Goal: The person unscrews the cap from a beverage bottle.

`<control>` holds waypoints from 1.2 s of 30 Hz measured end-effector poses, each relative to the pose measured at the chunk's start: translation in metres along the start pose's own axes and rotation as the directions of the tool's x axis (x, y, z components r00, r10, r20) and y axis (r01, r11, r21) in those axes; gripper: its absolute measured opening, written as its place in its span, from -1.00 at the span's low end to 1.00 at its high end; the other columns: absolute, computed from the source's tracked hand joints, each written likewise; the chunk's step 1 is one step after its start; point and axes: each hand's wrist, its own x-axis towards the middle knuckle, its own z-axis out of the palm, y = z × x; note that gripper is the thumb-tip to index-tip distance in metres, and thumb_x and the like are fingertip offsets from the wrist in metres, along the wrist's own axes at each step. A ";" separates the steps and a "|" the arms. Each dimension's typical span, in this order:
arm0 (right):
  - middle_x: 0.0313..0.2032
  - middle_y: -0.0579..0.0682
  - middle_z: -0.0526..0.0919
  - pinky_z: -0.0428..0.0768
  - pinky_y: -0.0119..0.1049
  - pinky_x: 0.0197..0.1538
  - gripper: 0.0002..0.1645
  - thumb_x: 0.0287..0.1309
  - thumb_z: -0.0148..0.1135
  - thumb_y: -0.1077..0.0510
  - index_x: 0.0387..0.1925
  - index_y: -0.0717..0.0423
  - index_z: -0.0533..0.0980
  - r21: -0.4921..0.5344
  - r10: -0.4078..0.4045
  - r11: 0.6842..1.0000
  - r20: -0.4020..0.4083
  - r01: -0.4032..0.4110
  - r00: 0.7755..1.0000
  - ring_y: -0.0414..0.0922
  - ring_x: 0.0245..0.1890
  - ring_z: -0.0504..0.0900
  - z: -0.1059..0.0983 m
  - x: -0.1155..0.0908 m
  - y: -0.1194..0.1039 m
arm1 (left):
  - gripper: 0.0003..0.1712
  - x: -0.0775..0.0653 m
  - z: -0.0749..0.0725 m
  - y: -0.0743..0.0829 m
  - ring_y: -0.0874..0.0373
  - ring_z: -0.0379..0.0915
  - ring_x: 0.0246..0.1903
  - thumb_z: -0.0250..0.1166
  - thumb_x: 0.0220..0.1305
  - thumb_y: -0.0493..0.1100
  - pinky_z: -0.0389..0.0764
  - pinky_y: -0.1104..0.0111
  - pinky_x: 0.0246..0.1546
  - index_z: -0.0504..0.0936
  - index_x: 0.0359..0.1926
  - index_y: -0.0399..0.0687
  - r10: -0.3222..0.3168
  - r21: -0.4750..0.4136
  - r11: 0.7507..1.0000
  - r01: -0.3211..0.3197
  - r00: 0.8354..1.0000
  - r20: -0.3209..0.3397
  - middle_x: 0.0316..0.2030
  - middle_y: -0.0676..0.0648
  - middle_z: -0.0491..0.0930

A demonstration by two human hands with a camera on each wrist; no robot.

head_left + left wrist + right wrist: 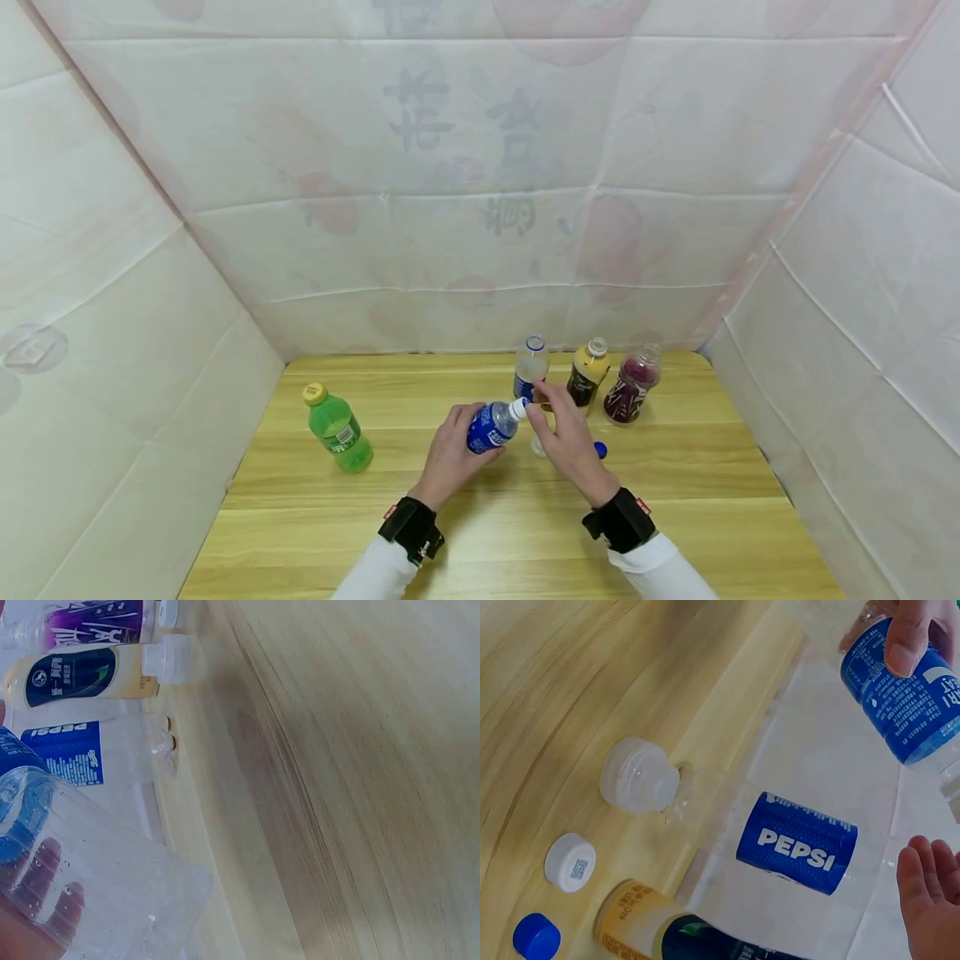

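Observation:
My left hand [453,446] grips a clear plastic bottle [491,427] with a blue label, raised above the table and tilted so its white cap [518,408] points up and right. In the left wrist view, fingers show through the bottle's clear lower part [135,885]. My right hand [567,442] is close by the cap, its thumb tip beside it; whether they touch I cannot tell. The right wrist view shows these fingers [922,881] extended, apart from the label. Behind the hands stands a Pepsi bottle [795,844] with an uncapped mouth.
Right of the Pepsi bottle stand an uncapped yellow bottle [588,371] and an uncapped purple drink bottle [630,392]. A green bottle [341,433] with a yellow cap stands at left. A blue cap [536,936], a white cap [570,862] and a larger translucent cap [634,776] lie on the table.

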 end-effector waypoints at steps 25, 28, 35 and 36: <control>-0.46 -0.17 0.52 0.46 -0.39 -0.44 -0.64 0.37 0.35 -0.08 -0.15 0.16 0.66 -0.165 0.142 0.977 0.039 -0.133 0.989 -0.25 -0.48 0.44 0.003 0.011 -0.010 | -0.13 -0.004 0.002 0.005 -0.13 0.58 0.07 0.65 0.06 0.02 0.65 -0.07 0.07 0.45 0.33 -0.08 0.032 0.039 0.999 -0.032 0.999 0.015 0.15 -0.19 0.51; -0.46 -0.18 0.50 0.45 -0.40 -0.45 -0.69 0.36 0.37 -0.03 -0.17 0.15 0.65 -0.155 0.124 0.981 0.048 -0.116 0.991 -0.25 -0.48 0.43 0.002 0.012 -0.011 | -0.13 -0.005 0.002 0.006 -0.15 0.56 0.10 0.63 0.09 0.02 0.64 -0.07 0.10 0.43 0.35 -0.07 0.014 0.010 1.000 -0.015 0.999 0.037 0.17 -0.20 0.51; -0.46 -0.18 0.47 0.42 -0.42 -0.47 -0.78 0.35 0.39 0.04 -0.20 0.14 0.63 -0.149 0.069 0.987 0.063 -0.059 0.996 -0.26 -0.48 0.40 0.000 0.011 -0.012 | -0.14 -0.006 0.001 0.006 -0.14 0.54 0.14 0.60 0.14 0.02 0.62 -0.07 0.14 0.42 0.38 -0.04 -0.014 -0.029 0.999 0.016 0.997 0.072 0.20 -0.20 0.51; -0.45 -0.18 0.46 0.43 -0.42 -0.47 -0.78 0.35 0.38 0.05 -0.19 0.14 0.62 -0.147 0.064 0.988 0.067 -0.053 0.996 -0.26 -0.48 0.40 0.000 0.011 -0.013 | -0.15 -0.006 0.001 0.006 -0.14 0.55 0.14 0.60 0.14 0.02 0.62 -0.07 0.14 0.42 0.38 -0.04 -0.013 -0.034 0.999 0.016 0.997 0.073 0.19 -0.19 0.51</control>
